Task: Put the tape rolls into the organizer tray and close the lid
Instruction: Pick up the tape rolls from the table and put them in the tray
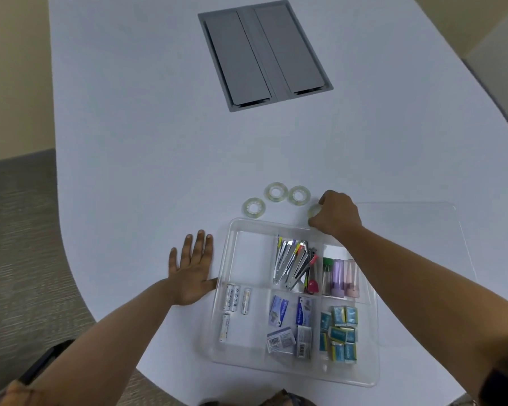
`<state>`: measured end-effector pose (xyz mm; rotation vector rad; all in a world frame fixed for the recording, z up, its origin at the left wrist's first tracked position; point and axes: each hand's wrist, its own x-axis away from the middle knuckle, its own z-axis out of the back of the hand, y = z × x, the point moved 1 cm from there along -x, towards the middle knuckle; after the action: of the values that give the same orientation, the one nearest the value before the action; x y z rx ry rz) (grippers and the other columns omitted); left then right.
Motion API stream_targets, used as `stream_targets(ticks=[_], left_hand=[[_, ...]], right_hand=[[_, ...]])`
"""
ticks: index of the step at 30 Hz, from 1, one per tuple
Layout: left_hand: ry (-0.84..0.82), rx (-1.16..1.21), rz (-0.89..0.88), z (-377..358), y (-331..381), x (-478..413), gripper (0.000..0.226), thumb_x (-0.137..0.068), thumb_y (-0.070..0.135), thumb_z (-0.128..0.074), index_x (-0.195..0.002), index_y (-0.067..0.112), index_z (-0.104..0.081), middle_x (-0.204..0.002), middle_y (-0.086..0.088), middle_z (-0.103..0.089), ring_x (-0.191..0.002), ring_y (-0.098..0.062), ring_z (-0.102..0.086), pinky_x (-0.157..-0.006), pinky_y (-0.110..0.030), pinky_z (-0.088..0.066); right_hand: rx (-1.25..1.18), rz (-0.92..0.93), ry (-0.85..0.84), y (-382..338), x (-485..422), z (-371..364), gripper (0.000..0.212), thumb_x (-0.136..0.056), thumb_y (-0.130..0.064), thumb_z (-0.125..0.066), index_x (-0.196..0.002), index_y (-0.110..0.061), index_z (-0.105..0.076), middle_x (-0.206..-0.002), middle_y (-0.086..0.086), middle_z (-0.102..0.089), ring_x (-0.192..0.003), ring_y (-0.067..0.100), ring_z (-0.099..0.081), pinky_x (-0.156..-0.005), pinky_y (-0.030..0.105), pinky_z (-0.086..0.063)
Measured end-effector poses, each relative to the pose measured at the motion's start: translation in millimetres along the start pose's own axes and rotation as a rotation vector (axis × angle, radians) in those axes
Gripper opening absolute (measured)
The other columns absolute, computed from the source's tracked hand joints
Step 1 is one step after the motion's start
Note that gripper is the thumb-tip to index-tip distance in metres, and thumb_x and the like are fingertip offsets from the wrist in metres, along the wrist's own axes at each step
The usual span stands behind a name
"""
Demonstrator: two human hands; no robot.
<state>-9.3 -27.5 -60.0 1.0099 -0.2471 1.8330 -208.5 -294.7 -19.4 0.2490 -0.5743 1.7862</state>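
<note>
Clear organizer tray (373,341) nearest viewer on white table (129,142), compartments holding batteries (232,300), staplers (294,263), staple boxes (339,332); far-left compartment bare. Left hand (192,272) flat on table, fingers spread, holding nothing, thumb touching tray's left wall. Three tape rolls (253,207) (276,192) (299,195) flat on table just beyond tray. Right hand (336,213) curled, fingertips pinching fourth tape roll (313,212) by tray's far rim. Clear lid (417,230) flat on table, right of tray.
</note>
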Motion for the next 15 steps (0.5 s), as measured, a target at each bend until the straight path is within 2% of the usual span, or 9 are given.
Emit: stream_targets(ticks=[2,4,7,11,15], left_hand=[[0.009,0.0,-0.003,-1.2,-1.2,-0.1,0.096,-0.091,0.06,-0.036,-0.129,0.022,0.043,-0.136,0.006,0.052,-0.127,-0.019,0.047,-0.109,-0.051,0.022],[0.015,0.004,-0.006,-2.4,-1.9,-0.9,0.096,-0.091,0.06,-0.036,-0.129,0.023,0.044,-0.136,0.006,0.052,-0.127,-0.019,0.047,-0.109,-0.05,0.022],[0.047,0.002,0.0,-5.4,-1.8,-1.1,0.095,-0.091,0.061,-0.035,-0.129,0.023,0.043,-0.135,0.008,0.052,-0.128,-0.019,0.046,-0.109,-0.051,0.022],[0.145,-0.005,0.001,-11.7,-0.5,0.0,0.092,-0.092,0.06,-0.033,-0.131,0.022,0.042,-0.137,0.008,0.051,-0.126,-0.017,0.048,-0.108,-0.048,0.023],[0.209,-0.037,-0.01,-17.2,-2.4,2.3,0.089,-0.091,0.058,-0.029,-0.133,0.02,0.04,-0.144,0.004,0.046,-0.128,-0.018,0.048,-0.109,-0.049,0.022]], right_hand=[[-0.079,0.044,0.078,-5.6,5.4,10.8,0.052,-0.067,-0.026,-0.079,-0.112,-0.011,-0.059,-0.109,0.011,-0.059,-0.092,0.029,-0.06,-0.073,0.031,-0.046],[-0.207,0.187,0.146,-15.8,19.7,20.5,0.055,-0.068,-0.029,-0.079,-0.116,-0.014,-0.058,-0.11,0.008,-0.061,-0.093,0.026,-0.062,-0.077,0.034,-0.05],[-0.257,0.428,0.095,-33.4,60.4,21.1,0.049,-0.071,-0.034,-0.076,-0.116,-0.024,-0.058,-0.108,-0.003,-0.063,-0.087,0.017,-0.063,-0.076,0.034,-0.052],[-0.043,0.621,-0.065,-45.2,104.1,-1.8,0.04,-0.074,-0.039,-0.073,-0.11,-0.027,-0.058,-0.105,-0.006,-0.064,-0.093,0.016,-0.058,-0.076,0.034,-0.049],[0.18,0.719,-0.171,-53.2,114.1,-29.6,0.042,-0.079,-0.038,-0.069,-0.116,-0.024,-0.056,-0.106,0.001,-0.064,-0.099,0.023,-0.057,-0.076,0.034,-0.046]])
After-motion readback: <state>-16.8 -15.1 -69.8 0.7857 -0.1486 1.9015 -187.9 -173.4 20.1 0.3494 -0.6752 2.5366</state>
